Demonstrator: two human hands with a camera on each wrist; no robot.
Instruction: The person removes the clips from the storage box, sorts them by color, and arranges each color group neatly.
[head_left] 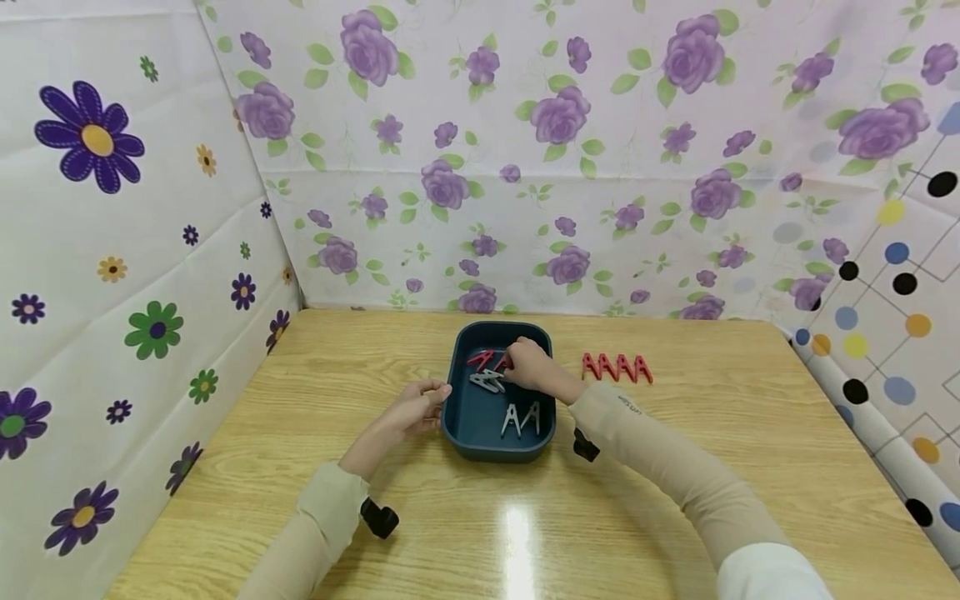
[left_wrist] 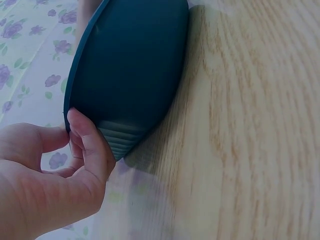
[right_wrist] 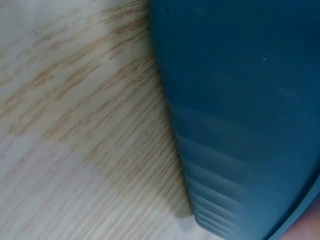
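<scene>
At left, the left hand (head_left: 416, 406) has thumb and fingers clamped on the blue bin (head_left: 498, 455). Inside are red clips (head_left: 486, 355) and grey clips (head_left: 512, 412). The right hand (head_left: 531, 367) is in there by one red clip; I cannot tell if its fingers pinch it. Farther right, four red clips (head_left: 622, 360) lie on the table (head_left: 750, 408).
</scene>
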